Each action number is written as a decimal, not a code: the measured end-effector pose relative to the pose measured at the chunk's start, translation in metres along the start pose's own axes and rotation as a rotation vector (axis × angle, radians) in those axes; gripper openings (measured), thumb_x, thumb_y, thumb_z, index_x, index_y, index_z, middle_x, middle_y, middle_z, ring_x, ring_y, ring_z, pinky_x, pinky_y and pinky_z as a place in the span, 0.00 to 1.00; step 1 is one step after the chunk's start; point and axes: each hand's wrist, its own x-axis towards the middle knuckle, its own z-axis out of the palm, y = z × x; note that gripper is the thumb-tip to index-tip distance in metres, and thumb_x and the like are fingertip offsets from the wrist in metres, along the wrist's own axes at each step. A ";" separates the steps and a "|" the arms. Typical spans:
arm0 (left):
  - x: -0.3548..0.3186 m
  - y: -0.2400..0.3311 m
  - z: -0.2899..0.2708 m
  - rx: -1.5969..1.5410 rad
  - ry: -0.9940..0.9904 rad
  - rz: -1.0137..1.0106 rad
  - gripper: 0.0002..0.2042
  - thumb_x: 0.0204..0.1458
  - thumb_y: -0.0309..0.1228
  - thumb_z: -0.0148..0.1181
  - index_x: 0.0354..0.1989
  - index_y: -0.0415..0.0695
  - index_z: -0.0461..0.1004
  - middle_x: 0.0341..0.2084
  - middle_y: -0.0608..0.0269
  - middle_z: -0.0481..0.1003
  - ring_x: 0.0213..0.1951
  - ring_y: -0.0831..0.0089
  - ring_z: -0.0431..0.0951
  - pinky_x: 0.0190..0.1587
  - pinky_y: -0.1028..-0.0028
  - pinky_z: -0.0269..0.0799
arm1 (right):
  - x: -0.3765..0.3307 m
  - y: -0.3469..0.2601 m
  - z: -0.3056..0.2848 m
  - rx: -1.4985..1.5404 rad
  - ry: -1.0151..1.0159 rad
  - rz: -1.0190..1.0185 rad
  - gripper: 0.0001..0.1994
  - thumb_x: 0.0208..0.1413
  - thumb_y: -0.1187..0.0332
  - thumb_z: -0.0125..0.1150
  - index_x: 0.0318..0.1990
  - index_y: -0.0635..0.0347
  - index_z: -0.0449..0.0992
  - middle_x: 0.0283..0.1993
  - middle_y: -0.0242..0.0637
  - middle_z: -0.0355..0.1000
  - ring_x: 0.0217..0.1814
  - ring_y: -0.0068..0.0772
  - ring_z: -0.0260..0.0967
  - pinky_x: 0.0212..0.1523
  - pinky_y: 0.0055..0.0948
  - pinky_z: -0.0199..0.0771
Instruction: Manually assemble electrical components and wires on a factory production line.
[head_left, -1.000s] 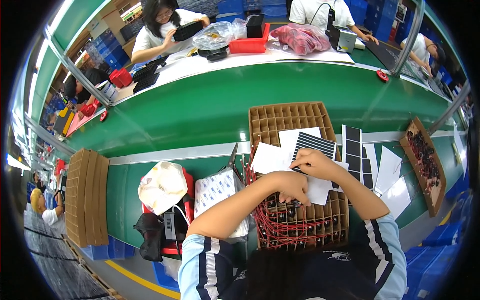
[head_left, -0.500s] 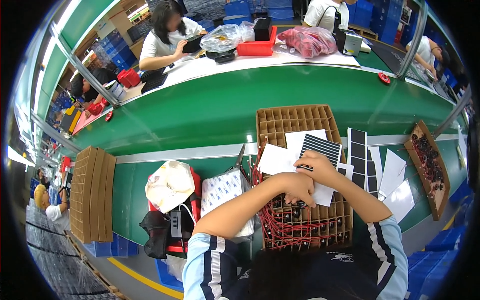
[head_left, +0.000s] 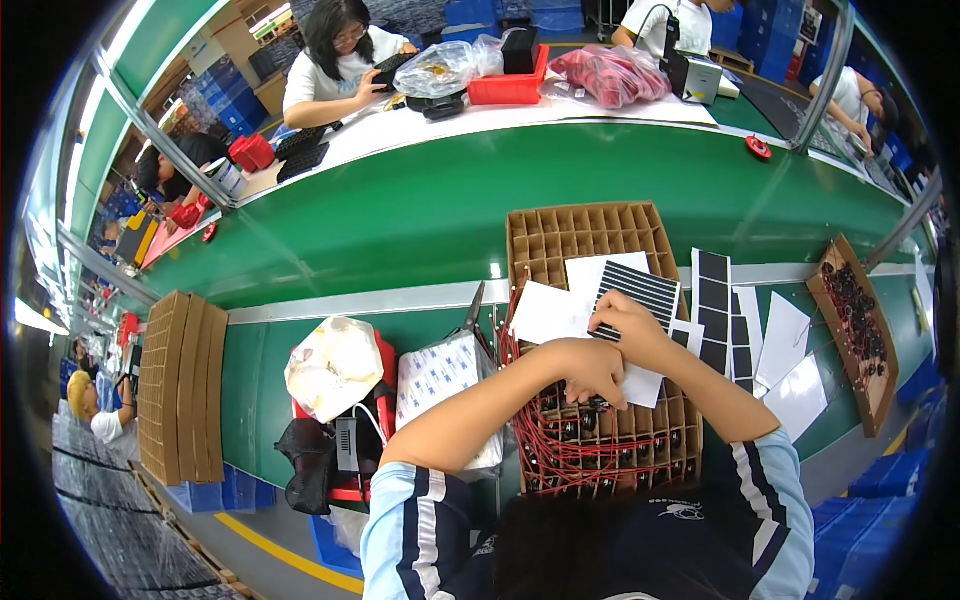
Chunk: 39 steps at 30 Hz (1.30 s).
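Observation:
Over the cardboard divider tray [head_left: 590, 220], my two hands work close together, the wrists nearly crossing. My left hand [head_left: 592, 371] is closed, its fingers pointing down over the tray cells; a small dark piece shows at its fingertips, too hidden to name. Bent fingers of my right hand [head_left: 632, 330] pinch at the left edge of a white sheet with black strips [head_left: 645, 292]. Whether one strip is lifted, I cannot tell. White paper sheets [head_left: 548, 312] lie under and beside it. Small black parts with red wires [head_left: 560, 455] fill the tray's near cells.
Right of the tray are sheets with black rectangles [head_left: 713, 300], white papers [head_left: 785, 340] and a cardboard tray of wired parts [head_left: 855, 325]. To the left sit a white-blue packet [head_left: 440, 385], scissors [head_left: 474, 308], a red bin [head_left: 386, 365] and stacked dividers [head_left: 185, 390]. Co-workers sit across the bench.
My hands stay almost in place, with only slight finger movement. The whole view has shifted a little. Across the bench, a co-worker's head and the black object they hold have moved.

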 end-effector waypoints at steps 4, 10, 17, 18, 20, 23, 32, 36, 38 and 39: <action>0.001 0.000 0.000 0.006 0.010 -0.005 0.20 0.42 0.45 0.58 0.14 0.40 0.67 0.09 0.61 0.69 0.12 0.72 0.71 0.16 0.78 0.65 | 0.001 0.002 0.003 -0.034 0.057 0.023 0.08 0.39 0.75 0.61 0.25 0.62 0.65 0.31 0.35 0.61 0.32 0.32 0.61 0.33 0.24 0.62; 0.002 0.000 -0.001 -0.018 -0.026 -0.014 0.20 0.42 0.45 0.58 0.13 0.40 0.66 0.09 0.61 0.69 0.12 0.73 0.72 0.16 0.79 0.66 | -0.001 0.002 0.003 0.012 0.132 0.012 0.10 0.39 0.74 0.61 0.23 0.63 0.64 0.29 0.35 0.60 0.27 0.30 0.59 0.28 0.25 0.62; 0.003 -0.003 0.002 -0.026 -0.010 0.042 0.20 0.41 0.45 0.60 0.14 0.40 0.66 0.09 0.62 0.69 0.13 0.73 0.72 0.16 0.79 0.67 | 0.002 0.001 0.005 -0.064 0.134 0.007 0.10 0.39 0.71 0.61 0.21 0.63 0.64 0.27 0.37 0.58 0.27 0.35 0.60 0.28 0.28 0.63; 0.003 -0.003 0.002 -0.028 -0.015 0.038 0.20 0.40 0.45 0.60 0.14 0.41 0.66 0.09 0.62 0.69 0.13 0.74 0.72 0.16 0.79 0.67 | 0.002 0.000 0.005 -0.081 0.124 0.017 0.10 0.39 0.71 0.61 0.21 0.63 0.64 0.28 0.37 0.58 0.27 0.35 0.60 0.28 0.27 0.62; 0.003 -0.003 0.003 -0.016 -0.007 0.027 0.19 0.40 0.45 0.60 0.14 0.41 0.66 0.09 0.62 0.69 0.13 0.74 0.73 0.16 0.79 0.66 | 0.004 -0.002 0.005 -0.098 0.114 0.026 0.11 0.39 0.71 0.62 0.22 0.63 0.64 0.28 0.37 0.59 0.28 0.34 0.60 0.28 0.27 0.62; 0.002 0.001 0.003 0.013 -0.001 0.001 0.19 0.40 0.46 0.60 0.15 0.41 0.67 0.09 0.63 0.69 0.14 0.74 0.73 0.16 0.80 0.66 | 0.004 -0.002 0.006 -0.166 0.103 -0.001 0.11 0.39 0.71 0.62 0.21 0.63 0.64 0.28 0.37 0.59 0.28 0.34 0.60 0.28 0.27 0.62; 0.002 0.005 0.005 0.070 0.004 0.010 0.19 0.39 0.46 0.60 0.17 0.40 0.69 0.08 0.63 0.68 0.12 0.74 0.71 0.14 0.78 0.64 | -0.001 0.015 -0.008 0.286 0.145 0.150 0.07 0.39 0.78 0.58 0.20 0.62 0.64 0.26 0.33 0.65 0.24 0.23 0.64 0.27 0.22 0.65; 0.006 0.005 0.004 0.101 0.000 0.035 0.20 0.39 0.47 0.59 0.16 0.39 0.70 0.07 0.63 0.67 0.11 0.73 0.69 0.14 0.77 0.63 | -0.016 0.015 -0.045 1.010 0.420 0.209 0.05 0.50 0.75 0.45 0.23 0.57 0.62 0.28 0.42 0.68 0.32 0.35 0.69 0.35 0.30 0.70; 0.006 0.005 0.003 0.140 0.017 0.035 0.21 0.39 0.48 0.58 0.15 0.39 0.69 0.08 0.63 0.67 0.11 0.73 0.68 0.14 0.77 0.63 | -0.020 0.010 -0.069 1.189 0.530 0.198 0.07 0.52 0.69 0.42 0.23 0.56 0.59 0.25 0.41 0.67 0.31 0.40 0.69 0.36 0.35 0.70; 0.005 0.006 0.002 0.186 0.031 0.036 0.22 0.40 0.49 0.58 0.14 0.38 0.69 0.08 0.64 0.67 0.11 0.73 0.67 0.14 0.77 0.63 | -0.021 0.007 -0.078 1.234 0.571 0.185 0.08 0.52 0.67 0.41 0.23 0.56 0.58 0.23 0.41 0.65 0.30 0.41 0.68 0.36 0.37 0.69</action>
